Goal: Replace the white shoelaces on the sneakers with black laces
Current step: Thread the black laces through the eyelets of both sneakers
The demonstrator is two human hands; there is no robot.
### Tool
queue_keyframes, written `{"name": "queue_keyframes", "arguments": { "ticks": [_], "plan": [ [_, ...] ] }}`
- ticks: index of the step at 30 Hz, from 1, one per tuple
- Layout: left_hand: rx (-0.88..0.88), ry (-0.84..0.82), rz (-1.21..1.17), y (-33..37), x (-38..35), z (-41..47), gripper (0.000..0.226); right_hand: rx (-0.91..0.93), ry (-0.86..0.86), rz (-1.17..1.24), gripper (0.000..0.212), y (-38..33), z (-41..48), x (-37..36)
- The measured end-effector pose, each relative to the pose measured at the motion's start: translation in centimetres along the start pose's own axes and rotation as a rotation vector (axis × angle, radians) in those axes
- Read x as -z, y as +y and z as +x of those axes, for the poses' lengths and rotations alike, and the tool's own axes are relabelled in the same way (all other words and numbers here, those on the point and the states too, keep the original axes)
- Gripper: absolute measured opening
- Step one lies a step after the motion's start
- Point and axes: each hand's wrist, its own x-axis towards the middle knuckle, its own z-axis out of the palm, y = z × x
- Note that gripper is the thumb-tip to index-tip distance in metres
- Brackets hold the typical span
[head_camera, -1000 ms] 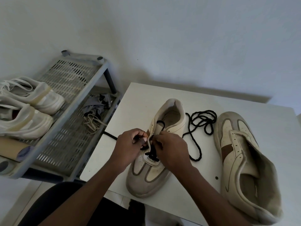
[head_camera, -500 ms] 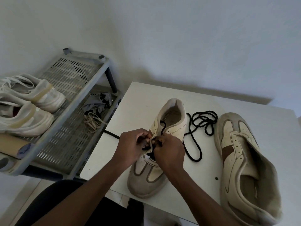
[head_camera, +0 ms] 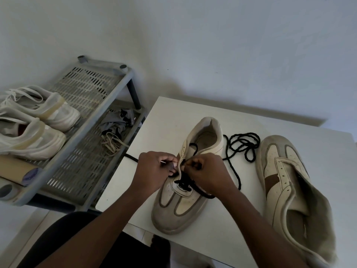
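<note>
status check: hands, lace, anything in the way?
Left hand, right hand both pinch black lace at sneaker eyelets. Lowest rows threaded, upper ones open. Second sneaker unlaced, lying apart to the right. Nothing blocking.

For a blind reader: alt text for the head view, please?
The left hand and right hand pinch a black lace at the eyelets of a cream sneaker on a white table. A second, unlaced sneaker lies to its right; a grey rack with white shoes stands left.
</note>
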Motion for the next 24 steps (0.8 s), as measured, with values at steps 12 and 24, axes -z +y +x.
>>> {"name": "queue_keyframes", "arguments": {
  "ticks": [12, 24],
  "plan": [
    [0.154, -0.034, -0.023, -0.2, -0.5, 0.0, 0.024, 0.146, 0.283, -0.1, 0.016, 0.6, -0.8, -2.6],
    [-0.045, -0.119, 0.163, -0.5, -0.7, -0.2, 0.018, 0.206, 0.514, -0.037, 0.013, 0.6, -1.3, -4.4]
  ]
}}
